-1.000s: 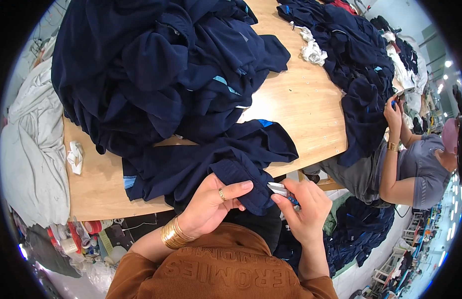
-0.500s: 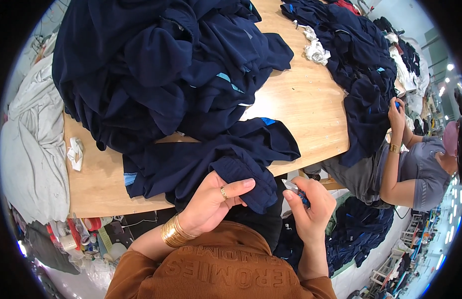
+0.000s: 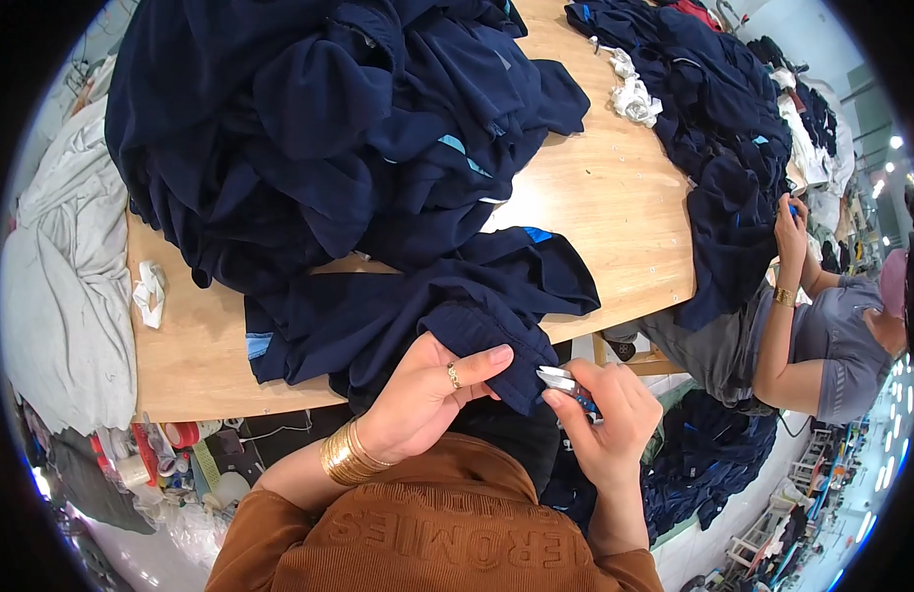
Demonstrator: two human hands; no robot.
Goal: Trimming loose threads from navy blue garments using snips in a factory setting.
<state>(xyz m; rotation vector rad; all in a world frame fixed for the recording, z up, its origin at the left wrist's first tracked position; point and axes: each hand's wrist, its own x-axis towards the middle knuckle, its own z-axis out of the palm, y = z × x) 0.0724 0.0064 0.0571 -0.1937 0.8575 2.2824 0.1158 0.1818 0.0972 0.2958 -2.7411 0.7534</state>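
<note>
Pinching left hand (image 3: 417,400): closed, thumb on top and fingers underneath, gripping the navy-blue cloth garment with light-blue and bright-blue patches (image 3: 393,314) by its gathered navy band (image 3: 488,345); stacked gold-coloured bangles (image 3: 348,454) circle the wrist.
Right hand (image 3: 615,409): closed around the small silver metal snips with blue on the handle (image 3: 561,381), thumb in front.
Snips' direction: 2 blades point left and slightly up, toward the band; the long axis slants from upper left at the tips to lower right in the palm.
Snips' place: at the band's right edge; whether the tips touch the cloth, I cannot tell.
Garment's direction: its long axis runs left to right along the near table edge, while the held band slants from upper left down to lower right.
Garment's place: partly on the pale wood-grain tabletop (image 3: 615,207), with the band held out over the near edge, above the lap.
Garment's look: dark, matte and loosely creased, puckered along the band; light-blue patch (image 3: 258,344) at the left end, bright-blue patch (image 3: 538,235) near the upper right.
Behind it: a large heaped pile of navy clothes (image 3: 289,148).
Tabletop left: 1 twisted white cloth scrap (image 3: 149,294), beside a draped light-grey fabric (image 3: 67,306).
Far right: 1 co-worker in a grey short-sleeved top (image 3: 807,340), hands raised by more navy clothing (image 3: 723,168).
</note>
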